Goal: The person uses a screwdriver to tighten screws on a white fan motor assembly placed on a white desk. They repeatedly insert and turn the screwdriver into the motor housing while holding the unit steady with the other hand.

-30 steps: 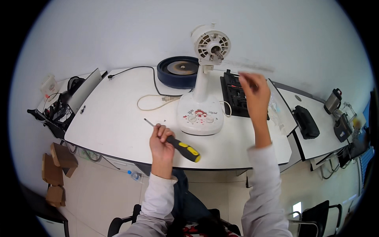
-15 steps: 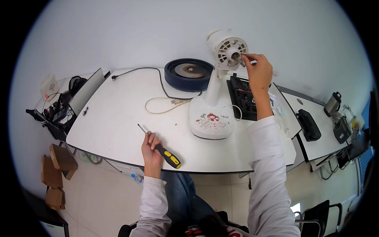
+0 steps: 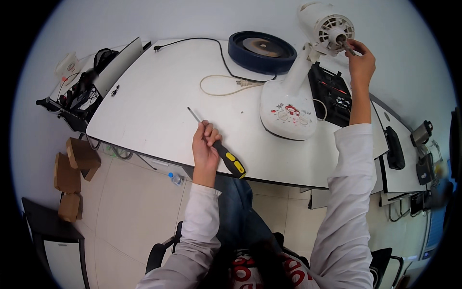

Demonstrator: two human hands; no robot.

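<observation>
Left hand [image 3: 207, 147]: forearm comes in from the near side and reaches far, wrist roughly in line, palm turned up over the near edge of the white table [image 3: 149, 101]. Fingers curled closed on the screwdriver [image 3: 231, 159] around the front of its black-and-yellow handle. Tip points far and left; handle butt slants near and right, by the table edge.

Right hand [image 3: 363, 65]: arm stretched well out to the far right, forearm close to upright in view, hand raised and bent left at the wrist. Thumb and index pinch the metal motor shaft [image 3: 348, 48]; the other fingers are partly hidden.

Desk fan [image 3: 288, 113] stands right of centre on the table, control base near, neck leaning right, motor head [image 3: 320, 23] at the far end, shaft side facing near-right toward the right hand.

Open black tool case [image 3: 332, 94] lies right of the fan, just left of the right forearm. Round dark-blue base [image 3: 260, 62] sits far, left of the fan neck.
</observation>
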